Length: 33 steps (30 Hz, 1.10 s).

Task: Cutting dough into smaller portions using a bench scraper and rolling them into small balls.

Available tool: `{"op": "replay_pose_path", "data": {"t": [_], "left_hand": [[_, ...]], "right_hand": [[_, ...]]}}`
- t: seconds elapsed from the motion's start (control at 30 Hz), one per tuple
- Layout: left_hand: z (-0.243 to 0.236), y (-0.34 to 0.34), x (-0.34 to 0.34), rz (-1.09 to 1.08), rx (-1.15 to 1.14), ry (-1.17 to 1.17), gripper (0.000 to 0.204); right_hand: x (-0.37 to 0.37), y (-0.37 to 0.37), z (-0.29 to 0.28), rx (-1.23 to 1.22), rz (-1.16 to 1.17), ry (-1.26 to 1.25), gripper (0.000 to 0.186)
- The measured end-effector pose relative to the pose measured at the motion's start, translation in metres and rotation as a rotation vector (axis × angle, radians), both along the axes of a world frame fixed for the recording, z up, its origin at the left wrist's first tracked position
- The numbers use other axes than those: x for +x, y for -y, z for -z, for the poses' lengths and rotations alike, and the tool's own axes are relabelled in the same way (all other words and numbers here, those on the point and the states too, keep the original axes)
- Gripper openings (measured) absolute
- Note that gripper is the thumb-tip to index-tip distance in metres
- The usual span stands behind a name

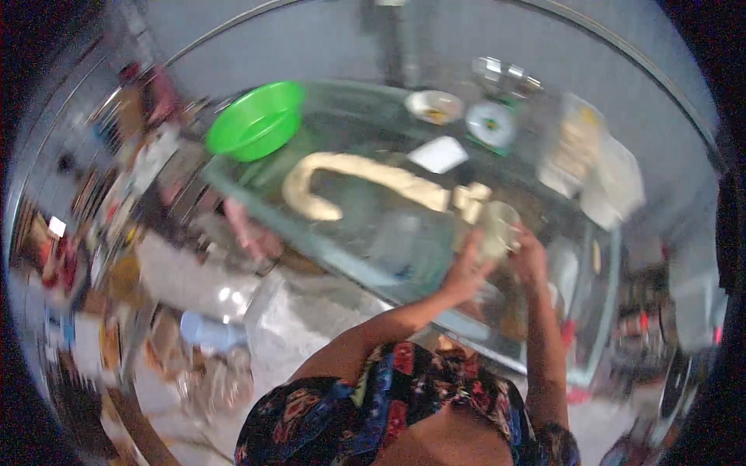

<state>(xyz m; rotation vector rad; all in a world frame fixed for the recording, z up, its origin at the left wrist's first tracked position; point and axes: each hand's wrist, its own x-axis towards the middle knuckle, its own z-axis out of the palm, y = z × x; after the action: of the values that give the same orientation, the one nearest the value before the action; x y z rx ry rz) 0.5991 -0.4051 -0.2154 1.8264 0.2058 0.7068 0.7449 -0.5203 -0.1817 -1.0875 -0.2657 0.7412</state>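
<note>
On the glass-topped table lies a long, hook-shaped roll of pale dough, with a few separate pale pieces at its right end. Beside those pieces, my left hand and my right hand grip a pale, rounded, container-like object, too blurred to make out exactly. The left hand is on its near left side and the right hand on its right, both with fingers curled against it. A white rectangular item lies behind the dough.
A green basin is at the table's back left. A white bowl, a kitchen scale with shiny metal on top, and whitish bags line the back and right. Blurred clutter, including a light blue item, fills the left.
</note>
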Motion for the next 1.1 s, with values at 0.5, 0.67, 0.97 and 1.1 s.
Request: {"op": "replay_pose_path", "data": {"t": [0.5,0.67,0.97,1.1], "left_hand": [[-0.082,0.029,0.005,0.584,-1.335,-0.075,0.064],[-0.077,0.026,0.022,0.747,-1.230,-0.052,0.055],[-0.105,0.027,0.026,0.578,-1.149,-0.090,0.071],[-0.092,-0.009,0.048,0.415,-0.993,-0.062,0.082]], "right_hand": [[-0.139,0.021,-0.052,-0.344,0.293,1.224,0.052],[-0.123,0.029,-0.080,-0.209,0.267,1.020,0.063],[-0.125,0.006,-0.078,-0.407,0.487,1.234,0.072],[-0.153,0.005,-0.098,-0.273,0.447,1.351,0.079]]}}
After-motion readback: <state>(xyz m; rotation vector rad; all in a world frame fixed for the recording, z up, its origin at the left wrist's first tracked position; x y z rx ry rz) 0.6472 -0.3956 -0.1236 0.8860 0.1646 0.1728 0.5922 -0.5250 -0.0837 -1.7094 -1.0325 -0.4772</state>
